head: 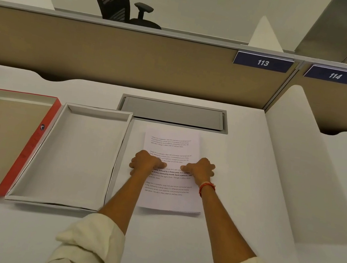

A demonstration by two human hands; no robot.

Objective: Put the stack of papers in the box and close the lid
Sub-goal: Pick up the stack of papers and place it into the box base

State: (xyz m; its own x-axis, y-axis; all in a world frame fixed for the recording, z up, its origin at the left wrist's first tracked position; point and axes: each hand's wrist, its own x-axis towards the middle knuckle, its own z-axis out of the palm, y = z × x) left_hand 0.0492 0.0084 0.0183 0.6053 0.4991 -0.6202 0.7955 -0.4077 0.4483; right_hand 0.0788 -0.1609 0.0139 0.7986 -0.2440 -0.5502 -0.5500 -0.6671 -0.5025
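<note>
A stack of white printed papers lies flat on the white desk, right of centre. My left hand sits at the stack's left edge with its thumb on the top sheet and fingers curled down over the side. My right hand mirrors it at the right edge. Both hands grip the stack's sides; the stack rests on the desk. An open white box stands just left of the papers, with nothing inside. Its red-rimmed lid lies upside down further left, touching the box.
A grey metal cable hatch is set into the desk behind the papers. A beige partition runs along the back. A white divider walls off the right side. Office chairs stand beyond the partition.
</note>
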